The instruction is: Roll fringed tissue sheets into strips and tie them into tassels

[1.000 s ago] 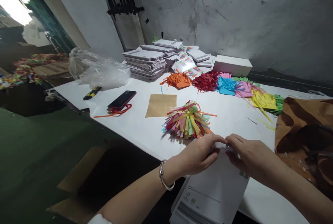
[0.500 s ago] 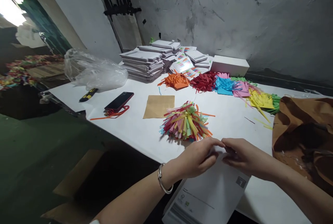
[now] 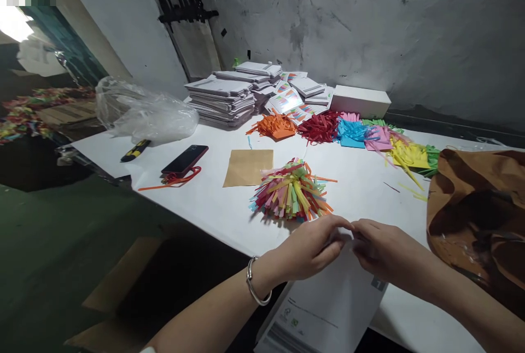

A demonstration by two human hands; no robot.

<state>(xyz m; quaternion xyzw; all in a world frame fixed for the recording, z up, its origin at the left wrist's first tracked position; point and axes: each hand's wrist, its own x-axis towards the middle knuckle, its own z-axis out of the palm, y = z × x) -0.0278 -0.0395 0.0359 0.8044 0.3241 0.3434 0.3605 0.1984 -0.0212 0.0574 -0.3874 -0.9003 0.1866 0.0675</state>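
Note:
A white printed flat box (image 3: 315, 309) with grey stripes and small logos lies at the table's front edge, its lower end reaching past it. My left hand (image 3: 314, 246), with a silver bangle on the wrist, is closed at the box's far end. My right hand (image 3: 379, 249) is bent over the same end, its fingertips meeting those of the left. What lies right under the fingertips is hidden. Just beyond the hands sits a tassel bunch of multicoloured paper strips (image 3: 293, 192). A tan paper square (image 3: 248, 168) lies partly behind it.
White flat boxes (image 3: 221, 101) are stacked at the back. Coloured strip bundles (image 3: 322, 127) line the table's far side. A brown paper bag (image 3: 471, 211) stands right. Left are a phone (image 3: 185, 160), a yellow-black cutter (image 3: 136, 151) and a clear plastic bag (image 3: 151, 115).
My right hand has turned slightly and moved down over the box, partly covering its grey printed square. The left hand stays in place. The view has shifted a little.

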